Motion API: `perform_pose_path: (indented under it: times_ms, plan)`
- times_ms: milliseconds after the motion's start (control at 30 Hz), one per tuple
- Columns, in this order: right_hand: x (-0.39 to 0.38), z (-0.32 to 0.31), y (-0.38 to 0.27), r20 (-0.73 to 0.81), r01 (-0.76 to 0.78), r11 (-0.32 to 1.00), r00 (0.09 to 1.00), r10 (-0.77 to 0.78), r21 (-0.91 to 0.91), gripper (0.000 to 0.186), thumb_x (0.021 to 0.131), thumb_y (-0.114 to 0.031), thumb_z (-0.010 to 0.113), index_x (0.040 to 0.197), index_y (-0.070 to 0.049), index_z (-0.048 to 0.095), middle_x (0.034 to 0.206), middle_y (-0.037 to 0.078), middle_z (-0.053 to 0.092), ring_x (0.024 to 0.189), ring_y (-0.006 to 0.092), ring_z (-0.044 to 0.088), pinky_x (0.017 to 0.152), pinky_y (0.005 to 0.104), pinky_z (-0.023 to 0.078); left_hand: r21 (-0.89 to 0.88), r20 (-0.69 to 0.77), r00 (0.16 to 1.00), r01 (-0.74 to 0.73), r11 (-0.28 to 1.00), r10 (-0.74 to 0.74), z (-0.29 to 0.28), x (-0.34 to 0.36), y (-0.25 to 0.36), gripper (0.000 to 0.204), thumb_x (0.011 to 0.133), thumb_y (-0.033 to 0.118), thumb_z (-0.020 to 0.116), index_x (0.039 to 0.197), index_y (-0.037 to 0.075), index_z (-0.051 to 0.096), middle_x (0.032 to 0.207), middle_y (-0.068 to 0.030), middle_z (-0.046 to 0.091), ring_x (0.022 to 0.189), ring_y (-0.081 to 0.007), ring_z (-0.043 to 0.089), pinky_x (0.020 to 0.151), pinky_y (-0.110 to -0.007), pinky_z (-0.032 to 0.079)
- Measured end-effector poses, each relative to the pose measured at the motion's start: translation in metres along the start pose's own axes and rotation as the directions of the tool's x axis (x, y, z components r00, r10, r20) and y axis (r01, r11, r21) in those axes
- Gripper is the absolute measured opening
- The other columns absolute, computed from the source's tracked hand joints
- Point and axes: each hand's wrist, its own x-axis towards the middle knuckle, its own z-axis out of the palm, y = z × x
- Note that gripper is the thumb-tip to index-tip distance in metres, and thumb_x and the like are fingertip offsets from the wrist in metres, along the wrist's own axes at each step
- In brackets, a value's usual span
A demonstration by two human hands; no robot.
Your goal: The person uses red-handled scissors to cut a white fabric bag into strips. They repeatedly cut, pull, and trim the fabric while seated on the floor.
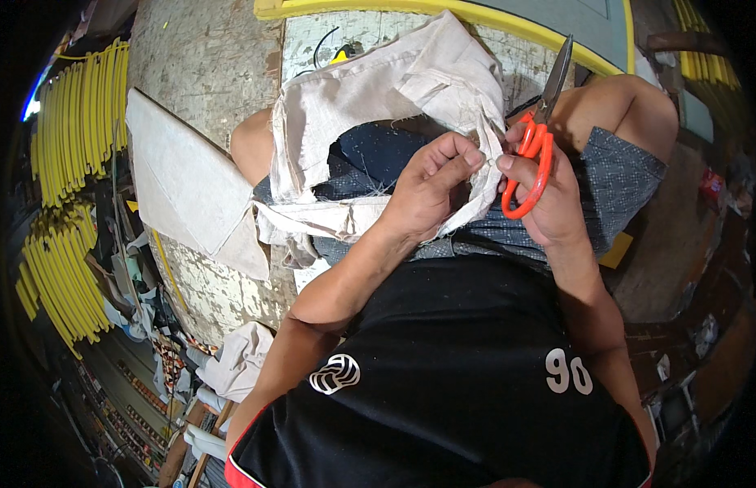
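A cream cloth (353, 89) with a large opening and frayed edges lies across my lap. My left hand (435, 183) pinches a folded strip of it, thumb against fingers. Close beside it, my right hand (544, 191) has thumb and fingertips at the same strip. Scissors (534, 159) with orange handles hang in the right hand, the loop around its fingers. Their dark blades point up and away from me, apart from the cloth. Loose threads show along the cut edge near the lap.
A pale triangular cloth panel (195, 187) spreads left over the worn wooden surface (199, 57). Yellow bars (77, 122) are stacked at the far left. A yellow-edged frame (516, 28) lies beyond my knees. Crumpled pale cloth (238, 362) sits at the lower left.
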Motion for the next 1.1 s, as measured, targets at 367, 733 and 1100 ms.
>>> perform_pose_path:
  times_ms: [367, 733, 1100]
  plan:
    - [0.004, 0.003, 0.003, 0.039, 0.113, 0.978, 0.993, -0.108, -0.174, 0.027, 0.086, 0.001, 0.067, 0.11, -0.002, 0.054, 0.089, 0.001, 0.057, 0.077, 0.0067, 0.054, 0.066, 0.0219, 0.046, 0.129, -0.07, 0.992, 0.111, 0.985, -0.103, -0.004, -0.006, 0.013, 0.008, 0.1, 0.013, 0.058, 0.1, 0.005, 0.057, 0.09, -0.0013, 0.061, 0.08, -0.0083, 0.06, 0.066, -0.024, 0.052]
    - [0.006, -0.004, 0.005, 0.093, 0.069, 0.975, 0.994, -0.05, -0.213, 0.03, 0.085, 0.001, 0.066, 0.113, -0.001, 0.055, 0.089, 0.001, 0.055, 0.077, 0.0068, 0.054, 0.065, 0.0216, 0.045, 0.527, 0.017, 0.994, 0.084, 0.845, -0.109, -0.001, -0.002, 0.018, 0.02, 0.101, 0.02, 0.059, 0.088, 0.007, 0.053, 0.063, 0.0074, 0.045, 0.051, -0.0008, 0.036, 0.044, -0.021, 0.026]
    - [-0.001, 0.006, -0.002, 0.068, 0.102, 0.989, 0.993, -0.095, -0.11, 0.027, 0.084, 0.002, 0.066, 0.109, -0.003, 0.055, 0.088, 0.001, 0.054, 0.071, 0.0066, 0.053, 0.062, 0.0215, 0.045, 0.256, 0.024, 0.998, -0.055, 0.965, 0.051, 0.003, -0.006, 0.008, 0.017, 0.101, 0.015, 0.057, 0.086, 0.007, 0.054, 0.07, 0.0086, 0.048, 0.057, 0.0006, 0.036, 0.049, -0.02, 0.028]
